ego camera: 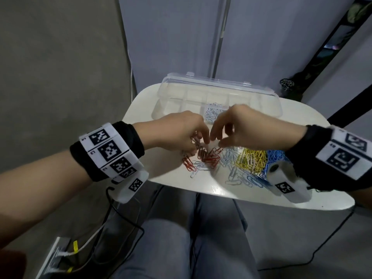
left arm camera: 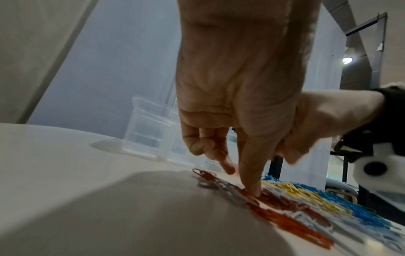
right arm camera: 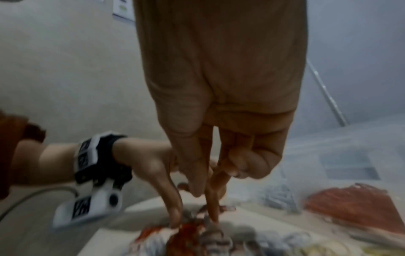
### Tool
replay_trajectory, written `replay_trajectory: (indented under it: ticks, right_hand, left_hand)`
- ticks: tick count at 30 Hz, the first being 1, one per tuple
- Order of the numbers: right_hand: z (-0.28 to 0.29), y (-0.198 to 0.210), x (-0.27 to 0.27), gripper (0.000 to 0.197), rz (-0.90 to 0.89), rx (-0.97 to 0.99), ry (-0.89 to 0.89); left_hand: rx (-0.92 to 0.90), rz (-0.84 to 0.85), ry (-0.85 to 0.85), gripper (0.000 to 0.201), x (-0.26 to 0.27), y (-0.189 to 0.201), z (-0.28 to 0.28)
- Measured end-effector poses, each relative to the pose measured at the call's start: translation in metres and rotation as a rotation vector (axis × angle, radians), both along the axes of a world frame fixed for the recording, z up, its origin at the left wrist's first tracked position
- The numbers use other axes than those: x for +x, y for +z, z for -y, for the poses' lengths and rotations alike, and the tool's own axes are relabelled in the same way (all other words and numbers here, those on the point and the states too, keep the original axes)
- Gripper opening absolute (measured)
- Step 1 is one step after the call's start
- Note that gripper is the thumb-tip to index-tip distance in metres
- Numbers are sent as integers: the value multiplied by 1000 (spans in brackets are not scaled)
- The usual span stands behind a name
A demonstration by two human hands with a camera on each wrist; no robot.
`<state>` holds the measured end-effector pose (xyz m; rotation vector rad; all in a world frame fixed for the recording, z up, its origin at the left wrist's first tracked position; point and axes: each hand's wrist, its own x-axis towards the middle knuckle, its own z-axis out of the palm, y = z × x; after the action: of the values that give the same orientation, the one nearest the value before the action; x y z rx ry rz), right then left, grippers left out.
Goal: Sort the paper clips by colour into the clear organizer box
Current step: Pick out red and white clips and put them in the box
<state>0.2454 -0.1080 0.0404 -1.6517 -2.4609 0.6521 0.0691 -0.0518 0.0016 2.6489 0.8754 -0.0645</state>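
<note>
Loose red paper clips lie in a small heap on the white table, with both hands over them. My left hand has its fingers curled round several red clips, while its thumb presses on the heap. My right hand pinches a red clip between thumb and forefinger just above the heap; the right wrist view is blurred. The clear organizer box stands open behind the hands, with white clips in one compartment and red clips in the compartment next to it.
To the right of the heap lie white clips, yellow clips and blue clips. The table's near edge runs just in front of them, above my knees. Cables hang below my left wrist.
</note>
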Motion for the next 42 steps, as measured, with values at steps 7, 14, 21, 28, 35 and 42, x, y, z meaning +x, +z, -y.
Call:
replay_trajectory:
  ticks: [7, 14, 21, 28, 35, 42]
  right_hand:
    - [4, -30, -8, 47, 129, -47, 211]
    - [-2, -33, -12, 18, 94, -65, 150]
    - [-9, -27, -1, 9, -86, -82, -98]
    - [-13, -5, 16, 16, -673, -400, -479]
    - [-14, 6, 24, 20, -823, -401, -583]
    - [-40, 22, 49, 11, -513, 178, -657]
  left_hand:
    - [8, 14, -41, 24, -10, 3, -3]
    - [8, 2, -49, 26, -10, 2, -2]
    - [-19, 11, -50, 28, -11, 3, -5]
    - [-14, 13, -16, 23, -10, 1, -5]
    - [-11, -24, 52, 30, -6, -1, -4]
    - [6, -41, 63, 30, -3, 1, -3]
